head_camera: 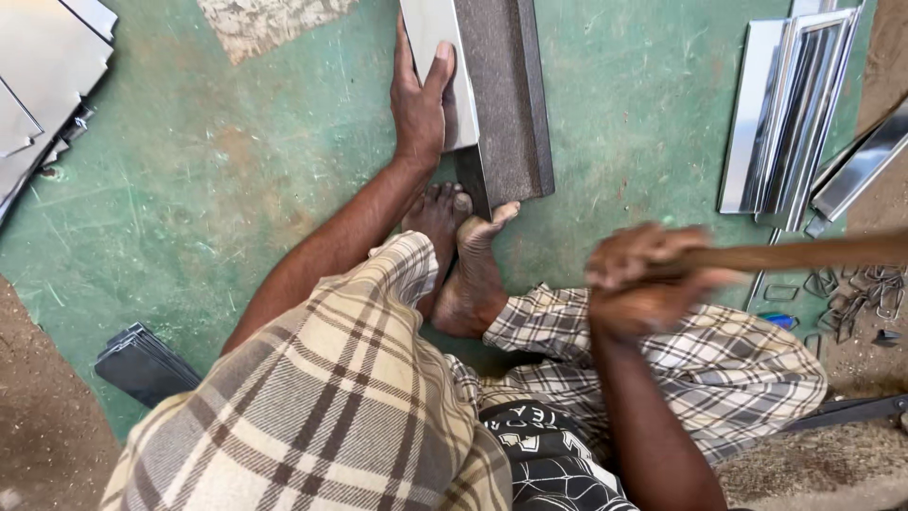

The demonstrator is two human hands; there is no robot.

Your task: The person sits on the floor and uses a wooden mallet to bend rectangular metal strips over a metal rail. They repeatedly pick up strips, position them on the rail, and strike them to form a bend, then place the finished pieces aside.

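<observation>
Sheet-metal strip [437,57] lies flat on the dark block [511,95] under left hand [421,99], fingers spread; right hand [643,284] fingers clamp wooden handle [804,254], raised, blurred.

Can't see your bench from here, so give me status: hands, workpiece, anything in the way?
Left hand flat on metal sheet over dark block. Right hand gripping wooden handle, blurred. Feet against block end.

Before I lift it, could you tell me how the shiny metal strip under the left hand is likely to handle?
The metal strip looks thin and polished, so probably light and slippery. Its folded edge probably keeps it fairly stiff. The left hand lies flat on it.
</observation>
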